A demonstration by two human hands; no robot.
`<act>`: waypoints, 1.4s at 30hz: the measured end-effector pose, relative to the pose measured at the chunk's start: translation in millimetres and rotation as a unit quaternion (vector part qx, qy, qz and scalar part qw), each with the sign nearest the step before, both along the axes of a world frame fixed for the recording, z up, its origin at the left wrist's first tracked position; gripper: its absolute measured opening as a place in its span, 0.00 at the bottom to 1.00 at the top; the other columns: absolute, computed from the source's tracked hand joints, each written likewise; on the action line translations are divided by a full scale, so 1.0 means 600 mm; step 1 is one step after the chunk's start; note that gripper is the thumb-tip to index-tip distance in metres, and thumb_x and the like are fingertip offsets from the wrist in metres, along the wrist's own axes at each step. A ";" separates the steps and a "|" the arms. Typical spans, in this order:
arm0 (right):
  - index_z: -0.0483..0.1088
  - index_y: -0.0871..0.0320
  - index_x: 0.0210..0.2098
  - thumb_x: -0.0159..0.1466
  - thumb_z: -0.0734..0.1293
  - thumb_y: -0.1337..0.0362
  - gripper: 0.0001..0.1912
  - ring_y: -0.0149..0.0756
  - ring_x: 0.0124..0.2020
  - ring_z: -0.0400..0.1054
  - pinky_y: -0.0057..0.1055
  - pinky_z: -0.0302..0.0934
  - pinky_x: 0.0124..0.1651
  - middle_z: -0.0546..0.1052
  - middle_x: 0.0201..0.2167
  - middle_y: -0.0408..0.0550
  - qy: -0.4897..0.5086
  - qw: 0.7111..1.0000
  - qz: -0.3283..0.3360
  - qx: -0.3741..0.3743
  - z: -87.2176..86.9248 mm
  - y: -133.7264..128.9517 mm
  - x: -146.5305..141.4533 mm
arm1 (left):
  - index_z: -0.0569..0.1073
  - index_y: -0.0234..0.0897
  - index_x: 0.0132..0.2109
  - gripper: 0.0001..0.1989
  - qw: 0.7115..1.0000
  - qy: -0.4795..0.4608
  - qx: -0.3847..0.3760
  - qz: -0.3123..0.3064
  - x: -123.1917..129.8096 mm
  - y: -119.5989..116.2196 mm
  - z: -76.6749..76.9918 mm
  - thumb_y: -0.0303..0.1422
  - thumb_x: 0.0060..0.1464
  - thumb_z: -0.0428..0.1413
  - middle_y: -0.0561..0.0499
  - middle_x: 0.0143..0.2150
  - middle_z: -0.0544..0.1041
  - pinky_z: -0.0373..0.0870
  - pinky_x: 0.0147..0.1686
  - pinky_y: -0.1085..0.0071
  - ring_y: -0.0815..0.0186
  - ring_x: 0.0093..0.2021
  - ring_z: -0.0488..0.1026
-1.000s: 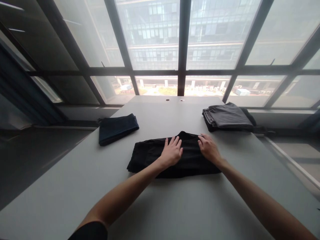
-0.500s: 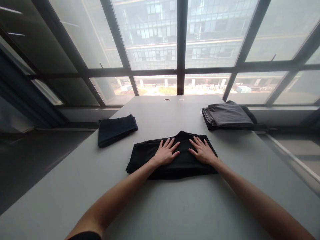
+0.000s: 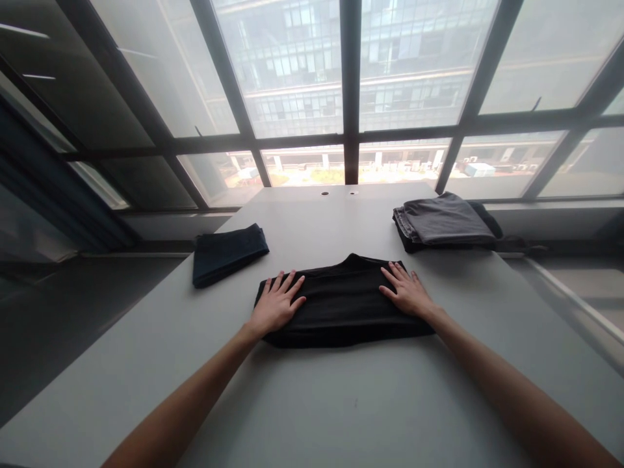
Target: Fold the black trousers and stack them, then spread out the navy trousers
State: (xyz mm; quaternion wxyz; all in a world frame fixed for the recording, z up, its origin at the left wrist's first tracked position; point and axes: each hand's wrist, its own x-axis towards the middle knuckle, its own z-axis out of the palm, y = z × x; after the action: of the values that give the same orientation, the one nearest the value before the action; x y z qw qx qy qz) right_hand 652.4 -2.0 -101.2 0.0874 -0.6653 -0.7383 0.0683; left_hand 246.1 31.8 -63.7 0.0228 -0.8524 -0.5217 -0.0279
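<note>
Folded black cloth garment [image 3: 344, 302] lies flat, unbunched. Left hand [image 3: 275, 304] and right hand [image 3: 407, 294] rest open-palmed on its ends, grasping nothing.

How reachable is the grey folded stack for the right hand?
Likely yes: the right hand rests on the black folded garment, with nothing visible between it and the grey folded stack on the tabletop.

A long gray desk [image 3: 341, 403] stood by a big window [image 3: 550, 58] with dark bars. At 10 o'clock on the desk lay a folded dark blue cloth [image 3: 229, 255]. At 2 o'clock lay a folded gray cloth [image 3: 441, 221] on top of something black [image 3: 407, 246]. At 12 o'clock were two little round spots [image 3: 325, 193]. Past the glass stood a tall building [image 3: 297, 84] with many windows.
</note>
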 end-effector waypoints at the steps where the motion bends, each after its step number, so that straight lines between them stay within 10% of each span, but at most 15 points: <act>1: 0.49 0.52 0.74 0.72 0.53 0.44 0.36 0.45 0.75 0.34 0.54 0.31 0.73 0.41 0.75 0.49 0.005 1.000 0.003 0.002 -0.001 0.000 0.000 | 0.57 0.48 0.73 0.32 1.000 0.005 -0.008 0.001 0.001 0.001 0.002 0.51 0.67 0.44 0.47 0.76 0.48 0.39 0.69 0.41 0.42 0.75 0.40; 9: 0.61 0.67 0.68 0.70 0.56 0.53 0.32 0.48 0.68 0.58 0.43 0.53 0.68 0.65 0.66 0.63 0.131 0.978 -0.103 0.124 -0.001 -0.013 0.017 | 0.59 0.42 0.72 0.30 1.000 -0.027 -0.012 -0.002 0.110 -0.004 0.003 0.48 0.69 0.42 0.42 0.76 0.50 0.39 0.68 0.38 0.41 0.75 0.42; 17: 0.76 0.59 0.49 0.61 0.69 0.53 0.22 0.50 0.47 0.74 0.40 0.68 0.50 0.80 0.42 0.57 0.166 0.975 -0.149 0.021 0.031 -0.042 0.048 | 0.53 0.52 0.74 0.33 0.986 -0.077 -0.102 -0.105 0.202 -0.028 -0.023 0.55 0.68 0.37 0.46 0.77 0.42 0.39 0.69 0.38 0.45 0.76 0.35; 25: 0.68 0.62 0.57 0.59 0.74 0.57 0.30 0.40 0.38 0.77 0.27 0.68 0.31 0.80 0.43 0.55 0.467 0.818 -0.269 -0.201 0.088 -0.051 0.039 | 0.50 0.51 0.74 0.40 0.984 -0.082 -0.118 -0.110 0.194 -0.033 -0.014 0.63 0.62 0.39 0.47 0.78 0.39 0.33 0.69 0.40 0.47 0.76 0.31; 35: 0.71 0.57 0.49 0.54 0.74 0.65 0.23 0.34 0.33 0.75 0.25 0.68 0.32 0.80 0.41 0.48 0.614 0.725 -0.160 -0.266 0.108 -0.067 0.023 | 0.53 0.50 0.74 0.39 0.980 -0.109 -0.125 -0.110 0.190 -0.039 -0.012 0.62 0.63 0.38 0.45 0.77 0.41 0.32 0.69 0.40 0.46 0.76 0.32; 42: 0.69 0.55 0.53 0.54 0.72 0.65 0.26 0.35 0.34 0.75 0.26 0.69 0.34 0.79 0.39 0.46 0.653 0.720 -0.039 -0.233 0.179 -0.050 -0.061 | 0.56 0.49 0.73 0.36 0.929 -0.271 -0.233 -0.094 0.193 -0.027 0.025 0.59 0.64 0.43 0.46 0.76 0.47 0.31 0.69 0.38 0.45 0.76 0.36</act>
State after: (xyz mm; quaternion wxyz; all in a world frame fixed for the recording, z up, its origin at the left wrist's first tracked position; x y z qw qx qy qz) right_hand 615.7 -32.1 6.2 0.3927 -0.4834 -0.4322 0.6522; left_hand 361.6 15.4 -48.7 -0.3219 -0.8386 -0.4172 -0.1378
